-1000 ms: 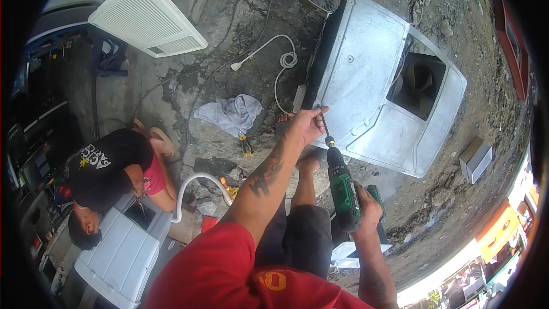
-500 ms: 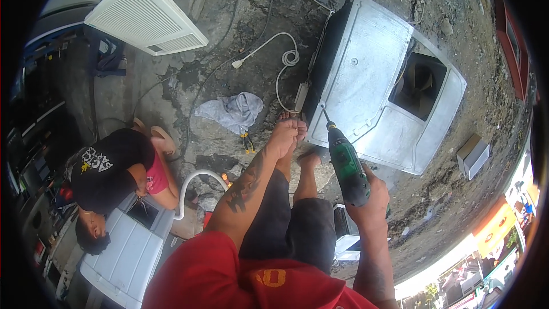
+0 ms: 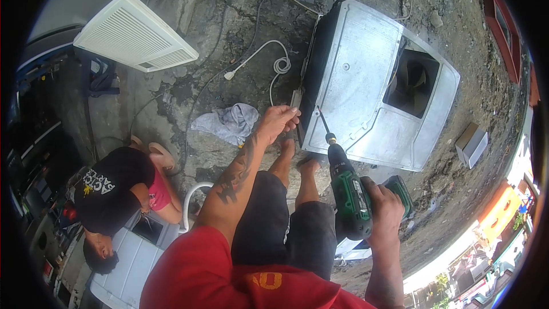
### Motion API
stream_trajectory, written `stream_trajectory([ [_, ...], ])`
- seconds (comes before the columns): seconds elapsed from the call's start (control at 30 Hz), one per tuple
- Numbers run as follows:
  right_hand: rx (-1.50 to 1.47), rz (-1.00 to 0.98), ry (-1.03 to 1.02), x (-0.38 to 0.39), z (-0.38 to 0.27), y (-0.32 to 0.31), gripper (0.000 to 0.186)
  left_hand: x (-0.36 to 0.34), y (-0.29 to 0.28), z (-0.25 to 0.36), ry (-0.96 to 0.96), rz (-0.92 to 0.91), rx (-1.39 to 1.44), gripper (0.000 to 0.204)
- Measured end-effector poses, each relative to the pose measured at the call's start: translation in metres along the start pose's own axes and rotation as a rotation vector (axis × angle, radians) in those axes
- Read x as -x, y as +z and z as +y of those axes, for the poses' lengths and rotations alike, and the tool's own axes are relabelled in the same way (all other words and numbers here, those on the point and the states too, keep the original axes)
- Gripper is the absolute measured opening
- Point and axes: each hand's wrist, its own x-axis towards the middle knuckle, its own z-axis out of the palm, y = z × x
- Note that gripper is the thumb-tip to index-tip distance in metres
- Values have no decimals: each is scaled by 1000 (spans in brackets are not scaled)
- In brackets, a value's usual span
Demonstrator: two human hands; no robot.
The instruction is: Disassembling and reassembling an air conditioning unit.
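My right hand [image 3: 382, 206] grips a green-and-black cordless drill [image 3: 351, 194], its long bit angled up toward the left edge of a silver metal appliance housing [image 3: 354, 103], near a small hole there. My left hand [image 3: 285, 118] is raised just left of the housing, thumb and fingertips pinched together; what they hold, if anything, is too small to make out. My bare feet are below it, beside the housing. The housing has a square opening [image 3: 412, 83] with a fan inside.
A co-worker [image 3: 117, 191] bends over a pale plastic machine [image 3: 123, 274] at lower left. Around are a white louvred panel [image 3: 137, 31], a grey rag [image 3: 226, 123], a coiled white cable [image 3: 280, 66], an open cardboard box [image 3: 472, 146] and a red frame [image 3: 503, 34].
My left hand has come away from the drill bit, leftward off the housing. The drill has swung with my right hand, which grips it throughout. The view has shifted slightly.
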Motion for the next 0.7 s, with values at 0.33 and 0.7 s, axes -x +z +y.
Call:
stream_trajectory([
  [0.33,-420,280,188,61,34,32,16,-32,65,58,189,-246,294,21],
  [0.7,-398,373,181,42,39,40,17,-65,83,108,104,-445,600,33],
])
